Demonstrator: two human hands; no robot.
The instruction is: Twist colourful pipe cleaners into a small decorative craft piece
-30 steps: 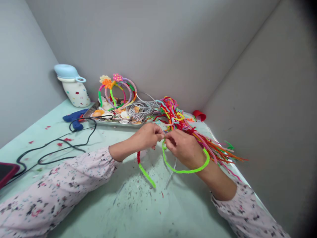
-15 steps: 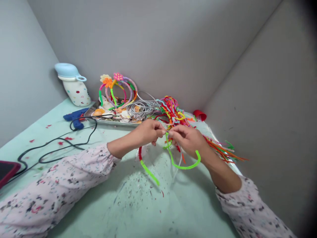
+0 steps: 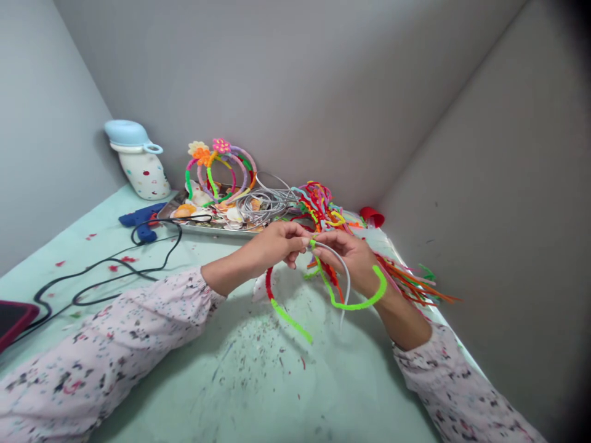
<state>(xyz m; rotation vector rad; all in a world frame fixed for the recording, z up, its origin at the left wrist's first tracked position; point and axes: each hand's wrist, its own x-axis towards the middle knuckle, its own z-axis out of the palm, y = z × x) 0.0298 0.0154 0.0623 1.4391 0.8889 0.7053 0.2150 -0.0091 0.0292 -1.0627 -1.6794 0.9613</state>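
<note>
My left hand point(image 3: 281, 244) pinches a headband point(image 3: 269, 284) near the top of its arch. Red and bright green fuzzy wrapping covers the leg hanging below that hand, while the other leg is bare grey band. My right hand point(image 3: 348, 255) is closed at the same spot, its thumb and fingers pressed round a bright green pipe cleaner point(image 3: 353, 306). One end of the pipe cleaner meets the band between my fingertips, and its long tail curls down and up in front of my right wrist. The fingertips hide part of the join.
Behind my hands a metal tray point(image 3: 217, 232) carries decorated headbands point(image 3: 244, 166) and grey bands point(image 3: 270, 206). Coloured pipe cleaners point(image 3: 318, 200) heap beside it. Leftward are a blue glue gun point(image 3: 141, 220), black cable point(image 3: 106, 264), white bottle point(image 3: 143, 172) and phone point(image 3: 16, 323). A red cup-like object point(image 3: 372, 216) lies at the back.
The headband has turned: its bare grey leg now shows arching to the right, and the wrapped leg has shifted rightward. The pipe cleaner's loose tail has swung right and slightly up.
</note>
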